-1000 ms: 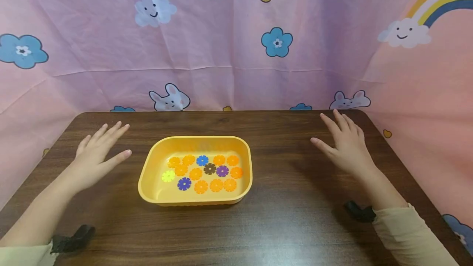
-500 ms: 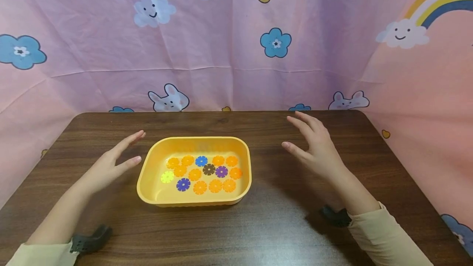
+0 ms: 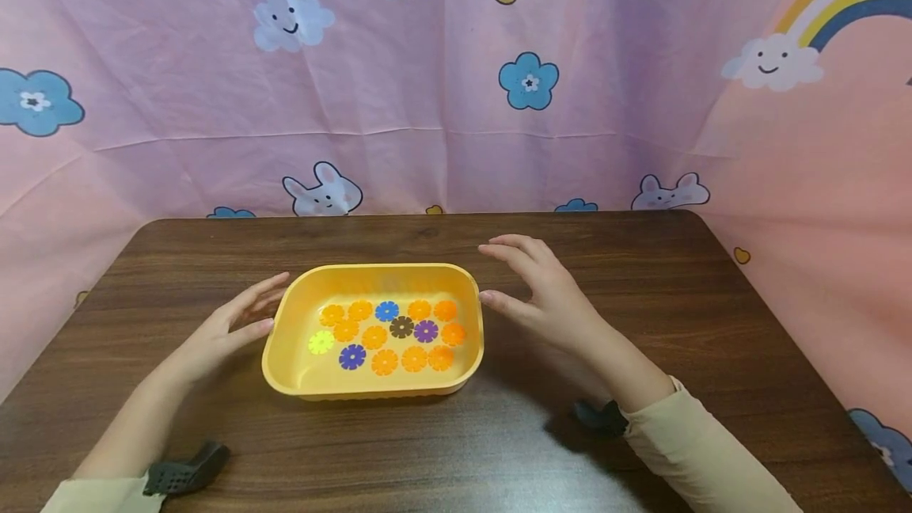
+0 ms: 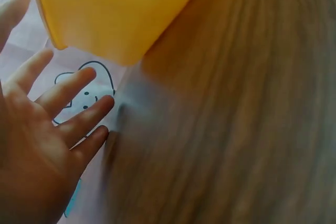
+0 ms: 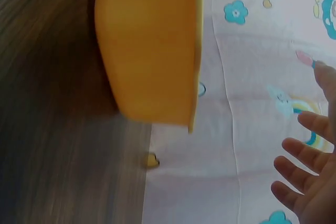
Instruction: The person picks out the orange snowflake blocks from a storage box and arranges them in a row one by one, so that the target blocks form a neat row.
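A yellow plastic basin (image 3: 374, 393) stands on the table, holding several flat, notched, flower-shaped discs. Most are orange, like one disc (image 3: 384, 362); others are a lime disc (image 3: 321, 342), a blue disc (image 3: 387, 311), a brown disc (image 3: 402, 327) and purple ones (image 3: 352, 356). At the basin's left side is my left hand (image 3: 214, 341), fingers spread and thumb near the wall. My right hand (image 3: 549, 299) is beside the right rim, its thumb tip very close to it; contact cannot be told. Both wrist views show spread fingers apart from the basin wall (image 4: 115, 14), with nothing held.
The brown wooden table (image 3: 641, 291) reaches back to a pink and lilac cloth (image 3: 399, 93) printed with rainbows, clouds and rabbits. A black strap mount (image 3: 187, 472) is on the left wrist, and another dark mount (image 3: 601, 416) on the right.
Both hands have moved inward from the table's sides toward the basin, the left going right and the right going left. The basin and discs have stayed in place.
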Available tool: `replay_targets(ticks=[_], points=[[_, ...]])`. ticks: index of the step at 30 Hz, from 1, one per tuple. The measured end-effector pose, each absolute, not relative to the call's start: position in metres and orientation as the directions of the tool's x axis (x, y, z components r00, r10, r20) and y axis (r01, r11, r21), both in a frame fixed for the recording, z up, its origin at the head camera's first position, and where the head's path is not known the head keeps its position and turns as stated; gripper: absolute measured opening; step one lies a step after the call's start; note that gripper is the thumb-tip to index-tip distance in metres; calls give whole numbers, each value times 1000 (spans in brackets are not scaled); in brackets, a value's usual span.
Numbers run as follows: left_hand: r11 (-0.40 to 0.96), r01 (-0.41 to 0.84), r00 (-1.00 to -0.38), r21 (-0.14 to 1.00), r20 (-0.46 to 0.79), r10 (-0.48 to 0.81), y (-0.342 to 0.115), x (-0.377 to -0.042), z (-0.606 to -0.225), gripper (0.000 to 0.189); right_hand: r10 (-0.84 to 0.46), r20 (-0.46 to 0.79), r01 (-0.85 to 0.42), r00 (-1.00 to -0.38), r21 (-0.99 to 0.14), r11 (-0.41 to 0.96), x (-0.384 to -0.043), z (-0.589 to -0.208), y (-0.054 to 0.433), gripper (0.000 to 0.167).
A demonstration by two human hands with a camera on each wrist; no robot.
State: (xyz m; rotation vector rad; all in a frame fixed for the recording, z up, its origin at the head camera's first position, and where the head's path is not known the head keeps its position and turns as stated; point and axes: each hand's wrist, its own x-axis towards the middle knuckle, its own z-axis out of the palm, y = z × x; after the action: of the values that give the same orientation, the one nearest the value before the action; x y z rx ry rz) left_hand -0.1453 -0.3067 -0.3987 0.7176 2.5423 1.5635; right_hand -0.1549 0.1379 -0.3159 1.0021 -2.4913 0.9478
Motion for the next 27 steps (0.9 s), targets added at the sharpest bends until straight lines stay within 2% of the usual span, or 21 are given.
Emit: replay_targets(ticks=[7, 13, 20, 27], points=[[349, 318, -891, 881, 152, 428, -305, -144, -404, 60, -577, 442, -724, -687, -491, 485, -158, -315, 114, 49], [299, 300, -889, 906, 152, 432, -307, -144, -406, 61, -642, 359, -712, -677, -538, 451, -162, -321, 94, 46], [275, 279, -886, 920, 136, 442, -308, -144, -407, 61, -734, 242, -707, -635, -564, 426, -168, -331, 74, 44], [266, 276, -885, 923, 137, 445, -308, -143, -408, 61, -797, 151, -672, -585, -640, 373, -177, -341, 59, 43]])
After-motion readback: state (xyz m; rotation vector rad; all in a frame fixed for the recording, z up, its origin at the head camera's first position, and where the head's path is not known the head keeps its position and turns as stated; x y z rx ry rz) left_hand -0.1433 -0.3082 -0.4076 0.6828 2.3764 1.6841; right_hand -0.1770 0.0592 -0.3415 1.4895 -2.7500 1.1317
